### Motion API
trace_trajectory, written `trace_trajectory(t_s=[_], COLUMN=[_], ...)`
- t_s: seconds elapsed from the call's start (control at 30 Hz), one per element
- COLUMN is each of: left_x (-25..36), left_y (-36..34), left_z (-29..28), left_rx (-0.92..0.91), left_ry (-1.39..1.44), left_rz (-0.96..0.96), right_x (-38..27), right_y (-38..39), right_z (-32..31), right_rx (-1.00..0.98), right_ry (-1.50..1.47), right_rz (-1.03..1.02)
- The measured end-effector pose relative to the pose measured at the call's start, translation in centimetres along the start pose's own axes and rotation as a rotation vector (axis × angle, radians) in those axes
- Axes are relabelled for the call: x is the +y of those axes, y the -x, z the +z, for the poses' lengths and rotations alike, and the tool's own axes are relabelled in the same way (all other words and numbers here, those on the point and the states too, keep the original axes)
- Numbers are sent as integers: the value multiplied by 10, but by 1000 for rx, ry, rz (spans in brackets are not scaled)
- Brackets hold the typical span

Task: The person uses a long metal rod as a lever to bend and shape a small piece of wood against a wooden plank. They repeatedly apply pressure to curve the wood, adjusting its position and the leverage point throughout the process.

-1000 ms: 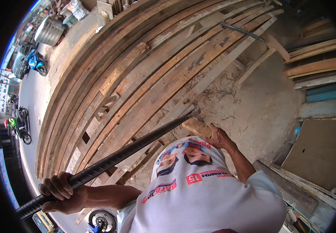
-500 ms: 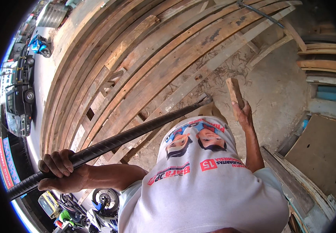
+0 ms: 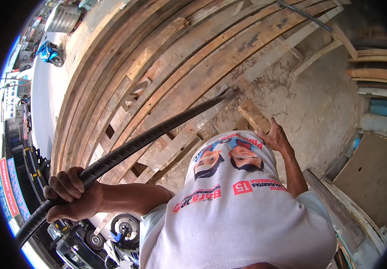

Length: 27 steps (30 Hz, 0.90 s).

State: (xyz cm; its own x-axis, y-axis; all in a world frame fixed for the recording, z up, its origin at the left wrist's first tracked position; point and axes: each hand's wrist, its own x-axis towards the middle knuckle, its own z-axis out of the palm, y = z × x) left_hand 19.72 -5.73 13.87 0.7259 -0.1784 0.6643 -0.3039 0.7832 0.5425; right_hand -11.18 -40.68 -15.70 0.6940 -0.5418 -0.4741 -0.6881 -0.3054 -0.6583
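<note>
My left hand (image 3: 75, 195) grips a long dark ribbed metal bar (image 3: 139, 143), which slants up and right to a forked tip lying over the pale lumber near the middle of the view. My right hand (image 3: 274, 136) holds a short, rough wooden block (image 3: 254, 115), tilted up-left, just below and right of that tip. Long boards and beams (image 3: 211, 62) spread across the upper middle, with nail holes and dark stains. My white printed shirt (image 3: 229, 206) fills the lower middle and hides part of what lies beneath.
A second metal bar (image 3: 307, 17) lies on the boards at upper right. Stacked planks (image 3: 375, 76) and a leaning panel (image 3: 366, 175) stand right. Nail-like debris litters the concrete floor (image 3: 319, 103). Blue motorcycle (image 3: 50, 54) at upper left by the road; parked motorcycle (image 3: 126, 231) at lower left.
The bar's tip has moved up and right. The block in my right hand, upright half a second ago, now tilts left toward it. A dark car has moved down along the road.
</note>
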Motion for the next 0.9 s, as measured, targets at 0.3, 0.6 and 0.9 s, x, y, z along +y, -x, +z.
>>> trace_trajectory(t_s=[0.3, 0.6, 0.9], left_x=[-4, -3, 7], left_y=[-10, -22, 34], left_z=[9, 32, 2], left_rx=[-38, -55, 70], left_ry=[63, -5, -30], left_rz=[-5, -12, 57], right_x=[-34, -49, -54], right_y=[7, -30, -56], right_z=[-7, 40, 64], right_rx=[-104, 74, 184], right_ry=[104, 98, 35], right_rz=[-214, -377, -313])
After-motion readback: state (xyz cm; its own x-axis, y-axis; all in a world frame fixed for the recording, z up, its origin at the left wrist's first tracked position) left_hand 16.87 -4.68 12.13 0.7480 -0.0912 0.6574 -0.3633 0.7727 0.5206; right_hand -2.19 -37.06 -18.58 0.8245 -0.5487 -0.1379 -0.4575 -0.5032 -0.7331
